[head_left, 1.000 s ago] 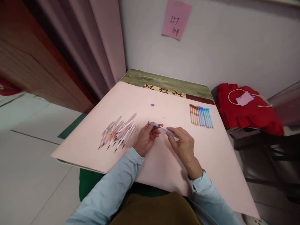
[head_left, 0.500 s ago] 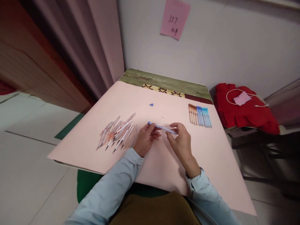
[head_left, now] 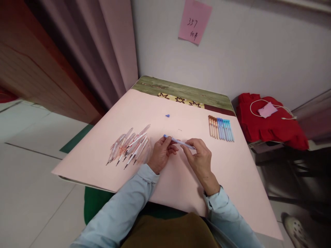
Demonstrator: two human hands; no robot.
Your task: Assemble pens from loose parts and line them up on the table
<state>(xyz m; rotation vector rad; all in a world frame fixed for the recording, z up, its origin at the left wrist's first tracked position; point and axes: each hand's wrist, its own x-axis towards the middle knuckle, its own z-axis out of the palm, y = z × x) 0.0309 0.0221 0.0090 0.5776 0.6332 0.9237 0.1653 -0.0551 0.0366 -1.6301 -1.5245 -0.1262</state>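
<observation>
A light blue pen (head_left: 178,140) is held slantwise over the table between my two hands. My left hand (head_left: 160,153) is closed on its darker blue end, thumb on top. My right hand (head_left: 198,151) pinches the other end between thumb and fingers, which partly hide the tip. Beyond the pen lies a tiny thin piece (head_left: 180,130), perhaps a spring, too small to make out. Farther back rests a small blue part (head_left: 168,115). Left of my left hand, a loose pile of pen refills (head_left: 133,146) mixes with clear pieces.
Brown, blue and turquoise pens (head_left: 221,129) lie side by side in a row at the right. Pale pink paper (head_left: 170,182) covers most of the table. A red cloth (head_left: 269,127) with a white cable sits beyond the right edge. A wall stands behind.
My right hand has shifted slightly left along the pen, and its fingers have closed on the tip end. My left hand keeps its hold.
</observation>
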